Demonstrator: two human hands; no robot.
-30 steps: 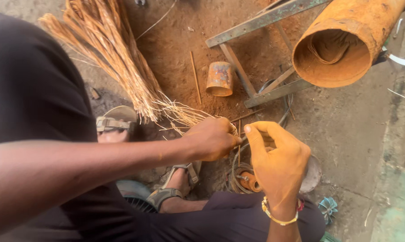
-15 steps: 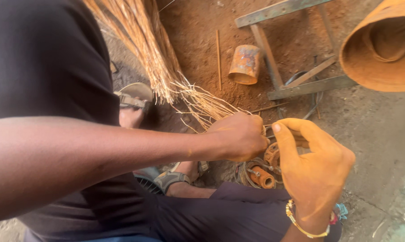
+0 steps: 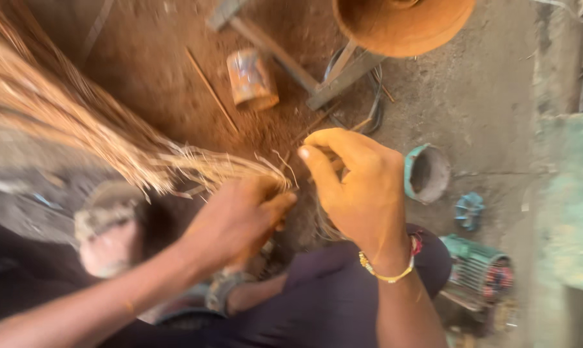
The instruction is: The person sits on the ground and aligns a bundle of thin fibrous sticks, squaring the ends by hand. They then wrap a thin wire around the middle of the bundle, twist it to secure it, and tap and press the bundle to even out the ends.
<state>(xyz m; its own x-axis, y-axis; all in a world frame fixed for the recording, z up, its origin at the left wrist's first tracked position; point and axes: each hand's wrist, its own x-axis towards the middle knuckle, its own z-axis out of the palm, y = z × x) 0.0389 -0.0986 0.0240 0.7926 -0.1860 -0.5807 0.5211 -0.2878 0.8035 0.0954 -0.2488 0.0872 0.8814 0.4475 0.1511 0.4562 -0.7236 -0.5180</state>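
Fibre bundle: a long sheaf of dry straw-coloured fibre (image 3: pixel 78 122) fans out at upper left and narrows to a thin neck right at the left hand (image 3: pixel 236 219).
Left grip: fingers curled shut round that narrow end, loose strands sticking up just above the knuckles.
Bundle versus grip: the bulk of the sheaf lies up and to the left of the fist; only its tapered tip sits inside the grip.
Right hand: the right hand (image 3: pixel 362 187) hovers just beside the left, back of the hand to the camera, thumb and fingers bent toward the bundle's tip; a few strands show at the fingertips, but the blur hides whether it is pinching them, so I cannot tell.
Wrist: a yellow bracelet (image 3: pixel 387 274) rings the right wrist.
Ground: reddish dirt floor (image 3: pixel 156 58), with a rusty can (image 3: pixel 251 78) lying on its side beyond the hands.
Above: a big orange pipe mouth (image 3: pixel 404 22) resting on a metal frame (image 3: pixel 317 71).
Right side: a green round cup-like part (image 3: pixel 425 173) near the right hand, well apart from the bundle.
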